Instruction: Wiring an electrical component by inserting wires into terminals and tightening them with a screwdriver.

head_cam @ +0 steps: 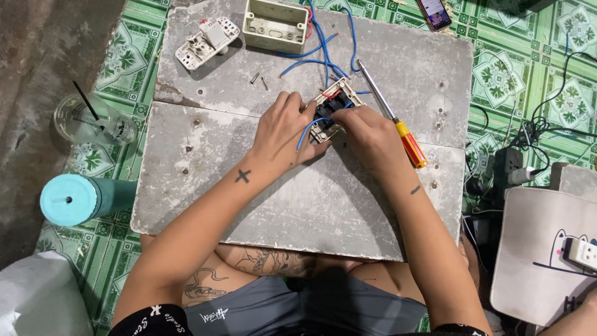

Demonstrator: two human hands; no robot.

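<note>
Grey board [348, 211] with screwdriver [393, 118], screws [259, 79] (two), box [275, 25].

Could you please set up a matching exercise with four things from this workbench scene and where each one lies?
Things:
1. screwdriver
2. wall box
3. teal bottle
4. phone

Places:
A. floor, left of the board
B. top edge of view, right of the board's middle
C. beside the right hand
D. board's far edge, blue wires running out

Pairs: 1-C, 2-D, 3-A, 4-B
</note>
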